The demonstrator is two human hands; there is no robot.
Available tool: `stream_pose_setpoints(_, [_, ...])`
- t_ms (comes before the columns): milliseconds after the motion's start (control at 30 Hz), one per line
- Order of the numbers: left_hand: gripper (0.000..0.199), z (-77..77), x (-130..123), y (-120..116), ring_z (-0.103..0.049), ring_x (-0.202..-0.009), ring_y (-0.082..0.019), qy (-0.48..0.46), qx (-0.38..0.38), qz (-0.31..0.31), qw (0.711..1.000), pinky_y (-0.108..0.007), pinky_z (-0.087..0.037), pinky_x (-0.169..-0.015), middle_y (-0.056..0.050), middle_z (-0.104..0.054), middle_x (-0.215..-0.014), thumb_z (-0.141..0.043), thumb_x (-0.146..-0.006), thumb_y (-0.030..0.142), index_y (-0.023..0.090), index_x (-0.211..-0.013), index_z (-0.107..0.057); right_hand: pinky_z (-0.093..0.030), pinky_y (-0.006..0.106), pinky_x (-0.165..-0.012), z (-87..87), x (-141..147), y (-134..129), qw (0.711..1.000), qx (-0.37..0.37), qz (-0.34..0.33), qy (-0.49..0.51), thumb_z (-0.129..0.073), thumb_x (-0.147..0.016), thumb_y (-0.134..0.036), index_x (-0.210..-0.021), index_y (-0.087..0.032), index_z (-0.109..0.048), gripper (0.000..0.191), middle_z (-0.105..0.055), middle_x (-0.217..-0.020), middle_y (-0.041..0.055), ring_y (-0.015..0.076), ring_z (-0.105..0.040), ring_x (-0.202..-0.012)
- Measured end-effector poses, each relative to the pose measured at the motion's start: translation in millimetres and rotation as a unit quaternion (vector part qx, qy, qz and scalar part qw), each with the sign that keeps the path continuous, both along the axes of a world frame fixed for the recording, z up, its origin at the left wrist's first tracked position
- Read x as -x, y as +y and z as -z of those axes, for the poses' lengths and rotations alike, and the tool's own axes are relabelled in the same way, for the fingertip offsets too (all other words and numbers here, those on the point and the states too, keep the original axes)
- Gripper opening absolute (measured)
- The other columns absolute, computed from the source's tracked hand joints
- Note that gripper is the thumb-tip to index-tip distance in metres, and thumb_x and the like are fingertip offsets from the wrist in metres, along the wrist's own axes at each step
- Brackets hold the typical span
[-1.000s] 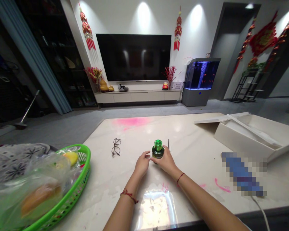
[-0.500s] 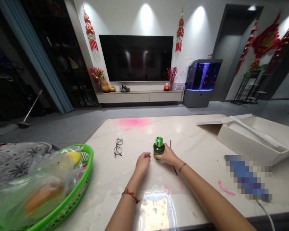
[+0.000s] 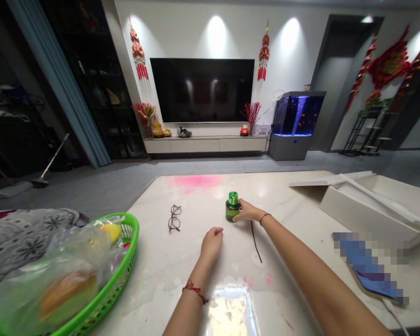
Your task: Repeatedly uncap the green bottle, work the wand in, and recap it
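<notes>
A small green glass bottle (image 3: 233,211) with a shiny green cap stands upright on the marble-patterned table. My right hand (image 3: 248,211) grips it from the right side, thumb toward the front. Closer to me and a little to the left, my left hand (image 3: 212,242) rests low over the table with its fingers curled in, apart from the bottle. I see nothing in it. A thin dark strip (image 3: 256,243) lies below my right wrist. To the left, a pair of eyeglasses (image 3: 175,218) lies on the table.
A green basket (image 3: 135,242) with bagged bread and a yellow item stands at the left. On the right are an open white box (image 3: 367,205) and a phone-like device (image 3: 371,268) with a cable. Beyond the table are a television (image 3: 203,91) and an aquarium (image 3: 297,116).
My right hand and the bottle have moved farther from me across the table, now apart from my left hand. My left hand's fingers have curled in. The view has tilted up slightly.
</notes>
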State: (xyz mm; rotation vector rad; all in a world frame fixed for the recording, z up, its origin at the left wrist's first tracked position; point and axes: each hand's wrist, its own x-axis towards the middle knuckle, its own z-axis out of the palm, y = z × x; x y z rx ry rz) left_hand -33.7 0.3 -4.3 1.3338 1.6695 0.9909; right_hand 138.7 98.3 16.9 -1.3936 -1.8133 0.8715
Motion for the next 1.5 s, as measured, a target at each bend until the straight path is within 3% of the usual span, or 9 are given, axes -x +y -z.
stream_pose_setpoints(133, [0.022,-6.2,-1.4,-6.2,-0.059,-0.091,-0.019,0.012,-0.001,0.015,1.0,-0.027,-0.042,-0.079,-0.008,-0.067,-0.088,-0.048,-0.072,0.014,0.014,-0.087,-0.064,-0.045,0.027,-0.068,8.8,-15.5,-20.6,0.996,-0.012,0.087,-0.026,-0.071,-0.058,-0.025,-0.108,-0.013,-0.055,0.054,-0.064,-0.095,0.0097,0.0167,-0.06,-0.078])
stream_pose_setpoints(267, [0.022,-9.2,-2.0,-9.1,-0.059,-0.092,-0.019,0.021,0.003,0.021,1.0,-0.027,-0.041,-0.08,-0.008,-0.067,-0.09,-0.046,-0.072,0.011,0.014,-0.085,-0.064,-0.043,0.032,-0.07,21.3,-34.7,-45.6,0.979,-0.029,0.18,-0.091,-0.06,-0.068,-0.025,-0.091,-0.012,-0.063,0.026,-0.065,-0.082,0.0115,0.0221,-0.061,-0.078])
stream_pose_setpoints(567, [0.023,-11.3,-2.4,-10.5,-0.061,-0.088,-0.018,0.039,-0.003,0.019,0.999,-0.025,-0.042,-0.078,-0.007,-0.068,-0.088,-0.048,-0.068,0.004,0.015,-0.081,-0.064,-0.041,0.028,-0.076,35.8,-26.2,-57.2,0.963,-0.102,0.203,-0.141,-0.051,-0.072,-0.012,-0.086,-0.014,-0.066,0.021,-0.063,-0.088,0.0104,0.0202,-0.059,-0.081])
stream_pose_setpoints(800, [0.016,-22.2,-3.5,-18.0,-0.059,-0.078,-0.017,0.083,-0.034,0.029,0.996,-0.025,-0.04,-0.069,-0.006,-0.067,-0.082,-0.048,-0.073,0.014,0.016,-0.08,-0.063,-0.039,0.026,-0.065,23.4,-21.8,-73.8,0.956,-0.138,0.223,-0.133,-0.051,-0.077,-0.025,-0.077,-0.018,-0.061,0.013,-0.061,-0.079,0.0072,0.0185,-0.056,-0.071])
stream_pose_setpoints(967, [0.014,-33.2,-4.8,-24.6,-0.049,-0.056,-0.014,0.172,-0.096,0.044,0.979,-0.022,-0.03,-0.053,0.002,-0.055,-0.058,-0.047,-0.077,0.026,0.019,-0.078,-0.059,-0.027,0.025,-0.049,-8.3,-21.2,-99.0,0.952,-0.155,0.256,-0.06,-0.027,-0.088,-0.04,-0.05,-0.022,-0.042,0.045,-0.047,-0.048,-0.0002,0.0139,-0.042,-0.047])
stream_pose_setpoints(1067, [0.025,-40.0,-7.0,-26.4,-0.037,-0.048,-0.011,0.206,-0.132,0.007,0.97,-0.022,-0.023,-0.049,0.006,-0.04,-0.048,-0.051,-0.074,0.041,0.021,-0.06,-0.047,-0.024,0.025,-0.048,-28.7,-17.1,-109.6,0.952,-0.195,0.231,-0.043,-0.025,-0.089,-0.043,-0.049,-0.021,-0.038,0.047,-0.044,-0.045,-0.0009,0.0123,-0.038,-0.045])
stream_pose_setpoints(1167, [0.044,-46.7,-8.9,-27.9,-0.024,-0.045,-0.01,0.245,-0.162,-0.032,0.955,-0.023,-0.019,-0.047,0.006,-0.024,-0.043,-0.05,-0.074,0.045,0.02,-0.047,-0.026,-0.024,0.025,-0.05,-36.5,-11.9,-117.0,0.952,-0.236,0.173,-0.089,-0.026,-0.09,-0.039,-0.054,-0.021,-0.043,0.045,-0.048,-0.048,0.0003,0.0122,-0.041,-0.046])
stream_pose_setpoints(1300, [0.05,-52.9,-9.4,-30.2,-0.021,-0.046,-0.01,0.24,-0.177,-0.077,0.951,-0.023,-0.018,-0.047,0.005,-0.019,-0.042,-0.043,-0.077,0.05,0.019,-0.046,-0.018,-0.026,0.024,-0.051,-29.8,-9.0,-121.0,0.947,-0.255,0.113,-0.159,-0.024,-0.091,-0.034,-0.064,-0.02,-0.051,0.041,-0.054,-0.055,0.0033,0.0138,-0.049,-0.051])
stream_pose_setpoints(1500, [0.046,-54.7,-4.7,-32.2,-0.025,-0.044,-0.01,0.269,-0.205,-0.074,0.938,-0.025,-0.017,-0.048,0.003,-0.025,-0.042,-0.035,-0.081,0.043,0.019,-0.044,-0.022,-0.024,0.024,-0.049,-19.3,-13.9,-120.9,0.937,-0.28,0.061,-0.201,-0.025,-0.091,-0.034,-0.067,-0.019,-0.051,0.039,-0.053,-0.056,0.0041,0.0128,-0.047,-0.048])
